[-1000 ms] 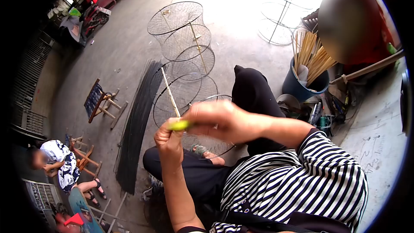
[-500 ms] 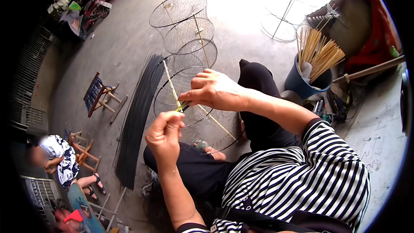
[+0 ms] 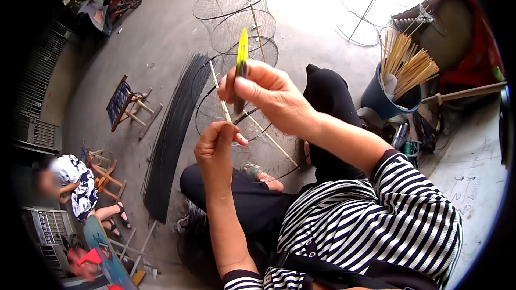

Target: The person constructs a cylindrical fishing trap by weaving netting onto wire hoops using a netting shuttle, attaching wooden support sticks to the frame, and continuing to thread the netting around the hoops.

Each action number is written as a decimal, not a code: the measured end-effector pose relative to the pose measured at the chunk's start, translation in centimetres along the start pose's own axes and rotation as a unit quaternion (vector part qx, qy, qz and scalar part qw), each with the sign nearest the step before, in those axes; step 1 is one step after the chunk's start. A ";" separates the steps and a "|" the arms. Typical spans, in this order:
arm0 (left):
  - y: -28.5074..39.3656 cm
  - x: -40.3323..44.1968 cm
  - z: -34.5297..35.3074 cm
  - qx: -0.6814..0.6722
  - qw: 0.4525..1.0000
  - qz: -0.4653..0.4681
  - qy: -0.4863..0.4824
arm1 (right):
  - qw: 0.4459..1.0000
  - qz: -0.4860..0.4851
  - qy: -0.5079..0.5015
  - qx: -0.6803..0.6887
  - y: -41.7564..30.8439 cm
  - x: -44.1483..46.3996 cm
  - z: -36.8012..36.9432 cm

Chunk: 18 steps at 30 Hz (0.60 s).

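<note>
My right hand point(image 3: 274, 94) is closed around a netting needle point(image 3: 242, 70), its yellow-green tip pointing up and dark twine wound on its lower part. Just below it, my left hand point(image 3: 217, 145) pinches a pale bamboo stick point(image 3: 219, 88) where it meets a dark hoop point(image 3: 248, 116) of the net cage. Fingers cover the exact joint. A second pale stick point(image 3: 271, 142) slants down across the hoop near my feet. The cage's round netted sections point(image 3: 234, 8) stretch away over the floor.
A bundle of long black rods point(image 3: 172, 134) lies left of the cage. Beyond it stand folding stools point(image 3: 126, 104), and a seated person point(image 3: 78, 188). On the right, a blue bucket point(image 3: 389, 96) holds many bamboo sticks point(image 3: 408, 67); tools point(image 3: 411, 134) lie below it.
My right hand has lifted and turned the netting needle upright, so its yellow-green tip now shows. My left hand has shifted slightly right and up, still pinching. The view has tilted a little.
</note>
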State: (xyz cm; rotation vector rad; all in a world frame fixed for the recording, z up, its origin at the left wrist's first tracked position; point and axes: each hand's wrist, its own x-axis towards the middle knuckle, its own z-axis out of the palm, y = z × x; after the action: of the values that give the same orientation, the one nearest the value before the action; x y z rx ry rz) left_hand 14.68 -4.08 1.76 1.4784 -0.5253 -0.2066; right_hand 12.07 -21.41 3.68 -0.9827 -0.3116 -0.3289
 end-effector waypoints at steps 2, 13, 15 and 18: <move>0.8 0.0 -0.2 0.044 0.998 0.035 -0.002 | 0.991 0.043 0.031 -0.122 -0.2 0.6 -1.7; -0.4 1.7 -0.8 0.017 1.000 0.024 0.000 | 0.944 -0.048 -0.138 -0.296 1.0 -1.5 -1.7; -0.2 2.1 0.3 -0.044 0.999 0.003 0.032 | 0.944 -0.009 -0.043 -0.327 2.1 -1.1 -1.0; -1.5 3.1 -0.1 0.202 0.970 0.128 0.042 | 0.965 0.072 -0.001 -0.253 1.8 0.6 -2.4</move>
State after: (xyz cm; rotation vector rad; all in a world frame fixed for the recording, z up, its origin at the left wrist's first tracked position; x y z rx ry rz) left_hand 17.73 -5.49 0.90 1.7840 -0.7110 0.1772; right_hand 13.57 -22.65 1.30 -1.5002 -0.1559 -0.2805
